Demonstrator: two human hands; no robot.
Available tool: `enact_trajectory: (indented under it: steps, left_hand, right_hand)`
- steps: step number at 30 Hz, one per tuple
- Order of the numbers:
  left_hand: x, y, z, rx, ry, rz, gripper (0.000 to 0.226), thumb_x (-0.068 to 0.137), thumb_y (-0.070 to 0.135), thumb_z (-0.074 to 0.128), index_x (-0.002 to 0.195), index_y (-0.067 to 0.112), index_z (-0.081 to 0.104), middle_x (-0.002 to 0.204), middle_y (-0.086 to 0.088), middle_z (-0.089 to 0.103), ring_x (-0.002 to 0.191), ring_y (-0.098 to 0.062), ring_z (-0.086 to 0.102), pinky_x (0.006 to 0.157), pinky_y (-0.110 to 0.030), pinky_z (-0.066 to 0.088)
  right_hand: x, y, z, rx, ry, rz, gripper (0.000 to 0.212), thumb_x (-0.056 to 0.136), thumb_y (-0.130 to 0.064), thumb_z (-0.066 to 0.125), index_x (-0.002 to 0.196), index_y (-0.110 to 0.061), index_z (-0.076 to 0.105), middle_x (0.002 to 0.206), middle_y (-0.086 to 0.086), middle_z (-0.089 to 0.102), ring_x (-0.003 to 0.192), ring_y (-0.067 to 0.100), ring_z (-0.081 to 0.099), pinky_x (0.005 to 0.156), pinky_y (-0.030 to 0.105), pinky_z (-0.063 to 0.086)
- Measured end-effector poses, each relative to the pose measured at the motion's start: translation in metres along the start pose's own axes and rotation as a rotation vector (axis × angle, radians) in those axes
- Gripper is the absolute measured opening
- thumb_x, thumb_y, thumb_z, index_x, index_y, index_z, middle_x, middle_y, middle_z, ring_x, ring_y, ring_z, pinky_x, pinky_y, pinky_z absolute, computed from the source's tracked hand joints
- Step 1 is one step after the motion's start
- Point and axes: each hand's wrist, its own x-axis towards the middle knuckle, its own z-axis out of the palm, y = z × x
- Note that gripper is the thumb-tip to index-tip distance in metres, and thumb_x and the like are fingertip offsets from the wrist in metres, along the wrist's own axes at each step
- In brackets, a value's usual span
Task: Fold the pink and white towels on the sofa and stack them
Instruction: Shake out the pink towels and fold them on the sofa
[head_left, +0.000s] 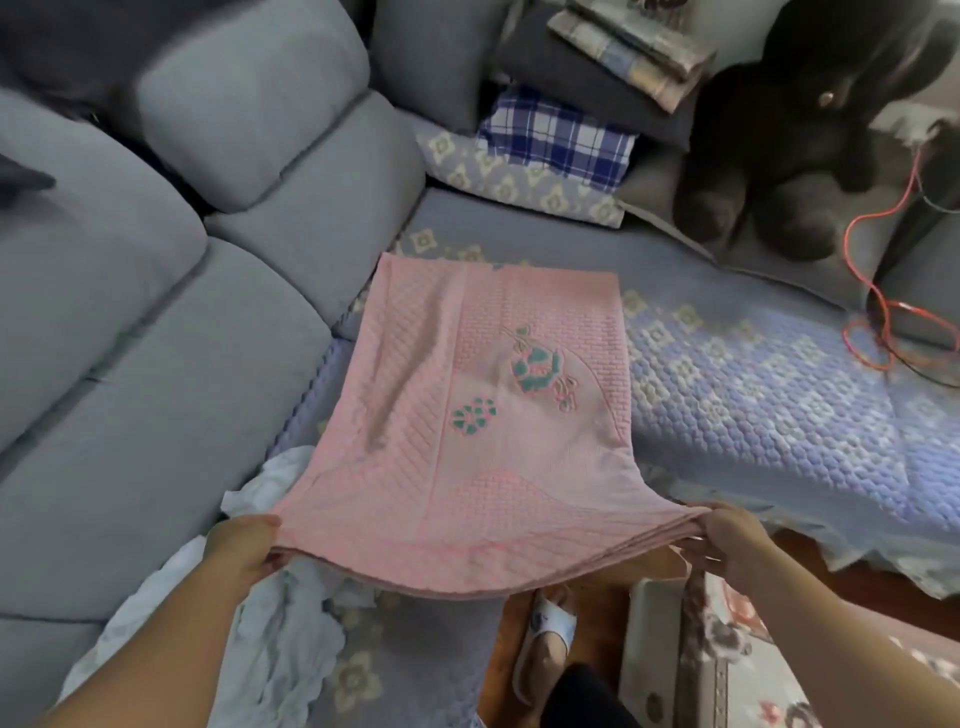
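Pink towel mid-fold on the grey sofa (130, 364)

The pink towel (483, 405) lay at frame centre, near edge lifted; the white towel (270, 613) sat crumpled at lower left. Left hand (244, 545) and right hand (727, 540) each pinched a near corner. Next, probably, those corners needed carrying to the far edge.
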Motion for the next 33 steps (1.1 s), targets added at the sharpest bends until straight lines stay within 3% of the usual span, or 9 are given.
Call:
enact_trajectory:
  steps: [2, 13, 15, 19, 23, 25, 27, 31, 33]
  left_hand:
    - [0.001, 0.019, 0.008, -0.026, 0.001, -0.014, 0.033, 0.096, 0.002, 0.058, 0.128, -0.003, 0.055, 0.102, -0.022, 0.063, 0.077, -0.031, 0.059, 0.055, -0.037, 0.055]
    - [0.039, 0.083, 0.085, -0.117, 0.169, -0.081, 0.013, 0.094, -0.006, 0.058, 0.098, 0.006, 0.055, 0.078, -0.013, 0.051, 0.066, -0.023, 0.048, 0.03, -0.023, 0.044]
    - [0.069, 0.078, 0.102, -0.104, 0.258, -0.098, 0.014, 0.092, -0.002, 0.063, 0.105, 0.004, 0.061, 0.087, -0.017, 0.059, 0.066, -0.024, 0.052, 0.036, -0.023, 0.05]
    - [0.129, 0.07, 0.14, 0.02, 0.373, -0.107, 0.029, 0.098, 0.007, 0.055, 0.126, 0.002, 0.06, 0.113, -0.013, 0.063, 0.075, -0.019, 0.061, 0.077, -0.034, 0.058]
    - [0.159, 0.066, 0.167, 0.524, 0.41, -0.121, 0.034, 0.098, 0.024, 0.051, 0.125, 0.008, 0.062, 0.128, -0.011, 0.063, 0.117, -0.028, 0.061, 0.092, -0.031, 0.046]
    - [0.158, 0.061, 0.18, 0.821, 0.374, -0.21, 0.044, 0.098, 0.037, 0.05, 0.134, 0.011, 0.056, 0.14, -0.011, 0.055, 0.128, -0.03, 0.053, 0.097, -0.036, 0.043]
    - [0.16, 0.064, 0.191, 1.079, 0.334, -0.322, 0.048, 0.096, 0.046, 0.049, 0.136, 0.021, 0.056, 0.144, -0.007, 0.048, 0.132, -0.029, 0.045, 0.102, -0.039, 0.042]
    - [0.201, 0.066, 0.206, 1.375, 0.186, 0.083, 0.021, 0.069, 0.012, 0.066, 0.087, 0.011, 0.075, 0.103, -0.013, 0.063, 0.098, -0.034, 0.059, 0.078, -0.044, 0.052]
    - [0.219, 0.069, 0.227, 1.315, 0.071, 0.202, 0.025, 0.077, 0.011, 0.062, 0.102, 0.012, 0.067, 0.104, -0.009, 0.059, 0.097, -0.031, 0.06, 0.077, -0.042, 0.053]
  right_hand:
    - [0.007, -0.022, 0.005, 0.007, 0.015, 0.009, 0.031, 0.092, 0.006, 0.039, 0.094, -0.003, 0.069, 0.064, 0.016, 0.069, 0.043, 0.023, 0.064, 0.045, 0.031, 0.056]
    - [0.157, -0.156, 0.088, -0.21, 0.01, 0.132, 0.024, 0.1, 0.0, 0.039, 0.099, 0.003, 0.063, 0.047, 0.015, 0.064, 0.033, 0.022, 0.061, 0.038, 0.035, 0.055]
    - [0.206, -0.176, 0.126, -0.284, -0.006, 0.15, 0.027, 0.099, 0.0, 0.036, 0.099, 0.0, 0.063, 0.045, 0.013, 0.062, 0.032, 0.021, 0.059, 0.037, 0.033, 0.054]
    - [0.29, -0.215, 0.201, -0.428, -0.019, 0.161, 0.024, 0.098, -0.001, 0.033, 0.089, -0.002, 0.056, 0.038, 0.012, 0.056, 0.027, 0.022, 0.056, 0.031, 0.035, 0.05]
    - [0.341, -0.249, 0.268, -0.631, -0.019, 0.169, 0.022, 0.094, -0.003, 0.038, 0.085, -0.003, 0.057, 0.048, 0.016, 0.061, 0.034, 0.025, 0.061, 0.045, 0.034, 0.053]
    - [0.351, -0.258, 0.307, -0.943, -0.01, -0.036, 0.024, 0.091, -0.006, 0.049, 0.108, 0.004, 0.062, 0.088, 0.027, 0.07, 0.075, 0.038, 0.073, 0.068, 0.04, 0.054]
    - [0.342, -0.266, 0.353, -1.153, -0.039, -0.323, 0.039, 0.088, -0.008, 0.055, 0.124, 0.004, 0.053, 0.121, 0.028, 0.061, 0.11, 0.043, 0.062, 0.085, 0.038, 0.05]
    - [0.308, -0.276, 0.481, -1.32, -0.41, -0.861, 0.039, 0.091, -0.008, 0.048, 0.127, -0.015, 0.059, 0.13, 0.015, 0.056, 0.112, 0.036, 0.059, 0.09, 0.036, 0.046]
    - [0.291, -0.27, 0.545, -1.376, -0.613, -1.077, 0.038, 0.095, -0.007, 0.046, 0.127, -0.019, 0.061, 0.13, 0.009, 0.055, 0.11, 0.03, 0.06, 0.088, 0.032, 0.046]
